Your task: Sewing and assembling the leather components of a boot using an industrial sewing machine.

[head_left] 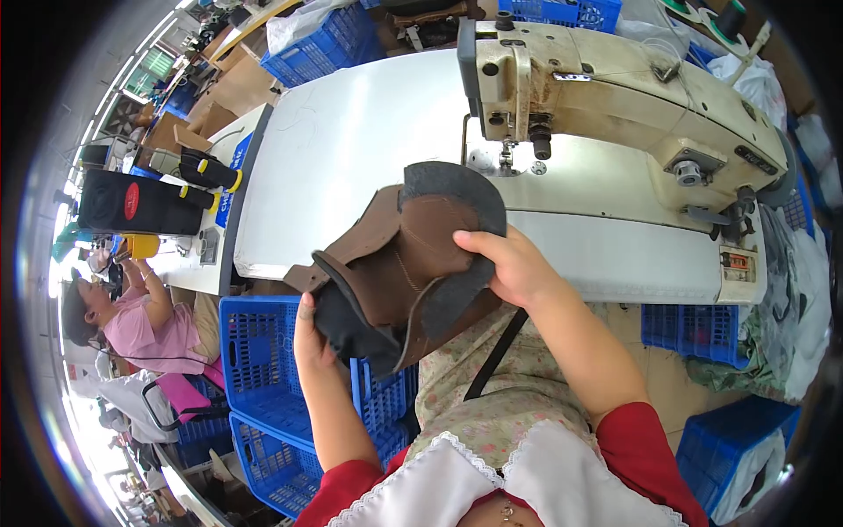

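Note:
A brown leather shoe upper (435,233) with dark grey-black lining is held up between both my hands, just in front of the sewing machine table. My left hand (314,338) grips its lower left end, thumb up along the edge, the other fingers partly hidden behind the dark lining. On the right edge my right hand (520,268) pinches it, thumb on the brown leather and fingers underneath. A line of stitching runs across the inside. Beyond the piece stands a cream sewing machine (615,83), its needle and presser foot (507,158) apart from the upper.
The white table (351,114) stretches left of the machine. Blue plastic crates (263,364) are stacked below left, with another crate (694,334) under the table at right. A co-worker in a pink shirt (145,325) sits at far left, beside a black machine (136,202).

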{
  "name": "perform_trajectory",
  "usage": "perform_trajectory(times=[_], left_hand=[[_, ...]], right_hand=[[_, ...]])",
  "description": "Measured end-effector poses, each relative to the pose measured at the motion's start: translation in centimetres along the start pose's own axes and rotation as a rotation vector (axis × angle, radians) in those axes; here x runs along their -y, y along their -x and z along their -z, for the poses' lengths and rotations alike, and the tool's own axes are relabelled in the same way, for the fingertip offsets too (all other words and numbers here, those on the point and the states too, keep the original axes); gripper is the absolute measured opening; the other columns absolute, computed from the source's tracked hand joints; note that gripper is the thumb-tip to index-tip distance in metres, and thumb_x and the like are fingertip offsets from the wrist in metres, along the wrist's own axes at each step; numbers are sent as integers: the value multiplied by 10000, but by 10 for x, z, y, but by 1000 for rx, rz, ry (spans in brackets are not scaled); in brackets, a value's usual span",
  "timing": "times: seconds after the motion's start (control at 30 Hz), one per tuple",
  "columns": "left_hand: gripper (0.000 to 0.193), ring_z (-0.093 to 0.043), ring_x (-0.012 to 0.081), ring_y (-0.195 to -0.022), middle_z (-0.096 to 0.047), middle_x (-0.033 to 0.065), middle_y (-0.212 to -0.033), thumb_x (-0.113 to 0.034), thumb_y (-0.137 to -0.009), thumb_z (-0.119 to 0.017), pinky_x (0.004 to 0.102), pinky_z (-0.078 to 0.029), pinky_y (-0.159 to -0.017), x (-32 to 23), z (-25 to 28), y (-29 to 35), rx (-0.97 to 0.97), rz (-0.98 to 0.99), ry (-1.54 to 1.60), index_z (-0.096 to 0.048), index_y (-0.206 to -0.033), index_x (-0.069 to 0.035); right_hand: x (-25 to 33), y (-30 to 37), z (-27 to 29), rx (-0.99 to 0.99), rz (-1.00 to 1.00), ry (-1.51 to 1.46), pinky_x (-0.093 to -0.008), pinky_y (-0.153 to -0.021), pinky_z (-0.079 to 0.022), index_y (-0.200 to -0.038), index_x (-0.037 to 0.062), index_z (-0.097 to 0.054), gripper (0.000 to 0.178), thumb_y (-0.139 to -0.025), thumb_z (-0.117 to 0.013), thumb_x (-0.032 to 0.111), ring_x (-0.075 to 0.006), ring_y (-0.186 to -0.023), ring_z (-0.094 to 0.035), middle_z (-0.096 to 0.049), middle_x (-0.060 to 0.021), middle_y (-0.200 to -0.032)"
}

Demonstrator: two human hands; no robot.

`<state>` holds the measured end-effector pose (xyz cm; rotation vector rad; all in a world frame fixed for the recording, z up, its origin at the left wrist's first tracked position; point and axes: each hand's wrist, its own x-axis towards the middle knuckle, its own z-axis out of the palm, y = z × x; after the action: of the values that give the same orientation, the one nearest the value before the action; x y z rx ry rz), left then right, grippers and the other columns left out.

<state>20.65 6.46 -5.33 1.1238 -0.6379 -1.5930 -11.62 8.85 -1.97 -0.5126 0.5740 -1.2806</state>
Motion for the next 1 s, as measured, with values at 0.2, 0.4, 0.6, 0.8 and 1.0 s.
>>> perform_trajectory(times=[0.2, 0.4, 0.6, 0.8, 1.0], left_hand=[[557, -628, 254, -1074, -639, 136, -1203, -359, -920, -708, 349, -502, -959, -16, -21, 2, -81, -338, -223, -553, -1289, 29], [685, -463, 288, -1218, -428, 190, -1420, -331, -960, -655, 409, -362, -1048, -20, -56, 21, -450, -959, -1127, -377, -1467, 35], [817, -357, 376, -1414, -406, 215, -1500, -440, -839, -716, 507, -205, -1173, -13, -134, 111, 519, -1269, -1889, -425, -1446, 22], [849, -471, 383, -1318, -432, 221, -1481, -154, -676, -800, 444, -437, -1047, -10, -147, 66, 397, -1050, -2003, -432, -1407, 70], [512, -605, 267, -1090, -591, 189, -1330, -88, -754, -618, 319, -557, -801, -10, -152, 49, 557, -1325, -2103, -598, -1236, 82]], right_hand=[[6, -31, 1, -161, -107, -5, -394, -970, -524, -1263, -32, -580, 355, -947, -613, 125, -234, -1092, -656, -663, -134, -1215], [4, -59, 49, -185, -248, -78, -420, -883, -575, -1187, -23, -613, 271, -942, -586, 89, -251, -1007, -689, -690, -130, -1129], [2, -69, 52, -179, -288, -24, -433, -884, -576, -1178, -20, -617, 268, -940, -590, 101, -260, -987, -695, -693, -132, -1119], [14, -70, 62, -211, -290, -51, -428, -867, -585, -1161, 0, -632, 256, -945, -590, 131, -252, -949, -708, -709, -121, -1074], [19, -50, 46, -254, -205, -25, -393, -852, -583, -1161, 18, -646, 293, -925, -651, 192, -228, -946, -708, -721, -108, -1053]])
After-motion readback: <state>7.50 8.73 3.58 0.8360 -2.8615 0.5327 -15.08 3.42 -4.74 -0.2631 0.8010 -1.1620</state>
